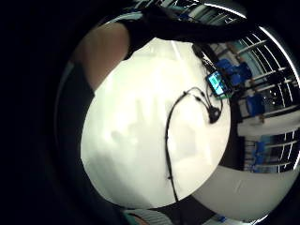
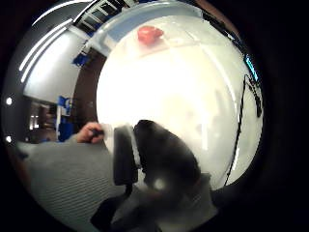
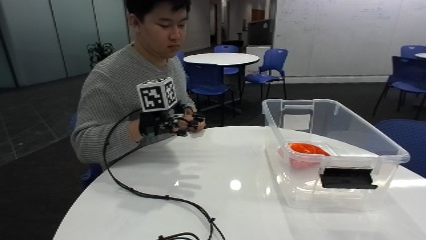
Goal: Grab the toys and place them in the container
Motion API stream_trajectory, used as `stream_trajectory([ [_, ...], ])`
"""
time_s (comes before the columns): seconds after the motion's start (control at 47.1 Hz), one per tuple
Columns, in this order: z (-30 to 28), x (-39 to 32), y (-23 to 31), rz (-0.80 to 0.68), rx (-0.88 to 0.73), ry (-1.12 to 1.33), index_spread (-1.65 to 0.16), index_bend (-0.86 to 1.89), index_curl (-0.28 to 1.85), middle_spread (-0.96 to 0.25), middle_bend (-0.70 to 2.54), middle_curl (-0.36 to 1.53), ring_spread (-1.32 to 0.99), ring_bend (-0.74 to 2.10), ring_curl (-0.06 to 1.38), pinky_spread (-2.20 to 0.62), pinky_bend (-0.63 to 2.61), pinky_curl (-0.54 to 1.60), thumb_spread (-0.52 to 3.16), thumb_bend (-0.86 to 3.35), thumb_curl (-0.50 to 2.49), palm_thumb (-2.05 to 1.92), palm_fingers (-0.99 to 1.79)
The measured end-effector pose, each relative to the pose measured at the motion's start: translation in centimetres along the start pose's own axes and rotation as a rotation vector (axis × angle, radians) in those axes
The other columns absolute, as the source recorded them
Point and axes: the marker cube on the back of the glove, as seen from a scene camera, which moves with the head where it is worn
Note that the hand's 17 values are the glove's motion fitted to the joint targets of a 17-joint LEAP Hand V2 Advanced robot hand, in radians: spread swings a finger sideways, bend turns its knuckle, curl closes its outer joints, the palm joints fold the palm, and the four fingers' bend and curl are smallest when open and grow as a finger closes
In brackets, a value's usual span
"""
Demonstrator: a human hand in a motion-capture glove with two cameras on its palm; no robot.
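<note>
Inside clear container (image 3: 373, 145), orange toy (image 3: 307, 149), orientation unclear

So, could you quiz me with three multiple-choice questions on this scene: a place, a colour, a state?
1. Where is the toy?
A. inside the bin
B. on the floor
C. in the gloved hand

2. What colour is the toy?
A. green
B. orange-red
C. yellow

3. How is the gloved hand?
A. pressed flat on the table
B. reaching into the bin
C. raised above the table's edge, away from the bin

Answers: 1 A, the toy shows through the bin's clear wall. 2 B, it is orange-red in the outside view. 3 C, the hand is up near the person's chest.
</note>
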Motion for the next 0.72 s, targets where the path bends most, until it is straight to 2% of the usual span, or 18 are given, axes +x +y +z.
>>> stream_trajectory([
  [0.127, 1.1, -4.8, 5.2, -0.083, 0.006, -0.143, -0.37, 0.15, 0.33, -0.14, 0.15, 0.29, -0.07, 0.17, 0.28, 0.05, 0.81, 0.32, 1.25, -0.07, 0.17, -0.11, -0.16],
  [0.212, 1.8, -5.4, 6.7, -0.092, -0.006, -0.145, -0.37, 0.15, 0.32, -0.15, 0.16, 0.29, -0.08, 0.17, 0.28, 0.05, 0.79, 0.32, 1.24, -0.07, 0.15, -0.11, -0.14],
  [0.361, 2.4, -4.4, 7.3, -0.038, -0.047, -0.159, -0.37, 0.15, 0.31, -0.16, 0.16, 0.28, -0.09, 0.17, 0.28, 0.05, 0.77, 0.32, 1.24, -0.07, 0.14, -0.1, -0.13],
  [0.721, 2.9, -4.2, 6.7, -0.043, -0.062, -0.169, -0.37, 0.16, 0.31, -0.16, 0.16, 0.28, -0.09, 0.17, 0.27, 0.05, 0.76, 0.32, 1.24, -0.07, 0.12, -0.1, -0.12],
])
